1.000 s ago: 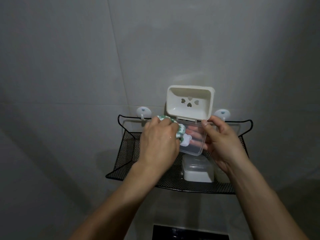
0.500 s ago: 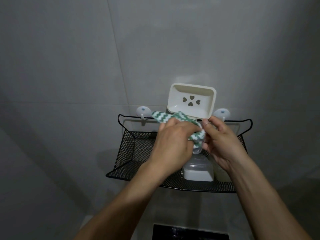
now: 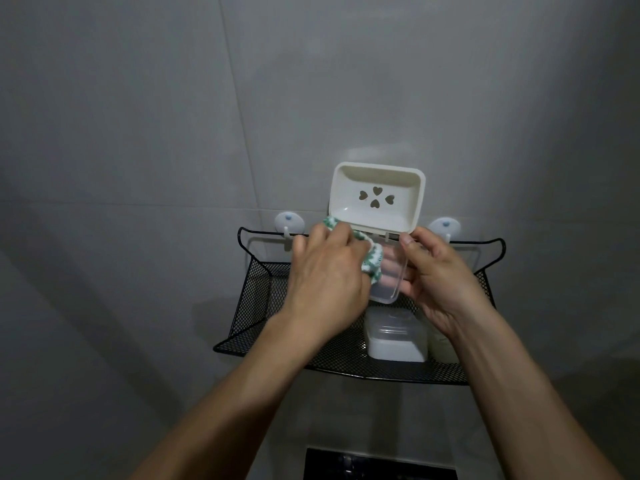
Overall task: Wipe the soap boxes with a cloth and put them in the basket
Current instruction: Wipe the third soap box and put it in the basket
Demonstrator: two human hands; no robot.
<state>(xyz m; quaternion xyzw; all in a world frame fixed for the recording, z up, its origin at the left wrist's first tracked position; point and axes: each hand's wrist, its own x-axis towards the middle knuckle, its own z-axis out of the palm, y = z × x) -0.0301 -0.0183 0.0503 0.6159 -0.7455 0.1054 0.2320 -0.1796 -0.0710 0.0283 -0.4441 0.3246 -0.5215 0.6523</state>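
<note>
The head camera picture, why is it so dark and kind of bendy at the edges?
In the head view the light is dim and grey; the wall fades into shadow at the left and right edges. The wide lens bows the black mesh basket and stretches the forearms. The open soap box and both hands look sharp, with no glare.

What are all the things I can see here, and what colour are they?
Open soap box: 1, cream tray with heart holes, clear lid, held above the basket.
Cloth: 1, green and white, pressed on the clear lid.
Soap box with lid: 1, whitish, lying in the basket.
Basket: 1, black mesh, on the wall.
Hooks: 2, white, holding the basket's rail.
Wall: grey tiles.
Left hand: holds the cloth.
Right hand: holds the open box.
</note>
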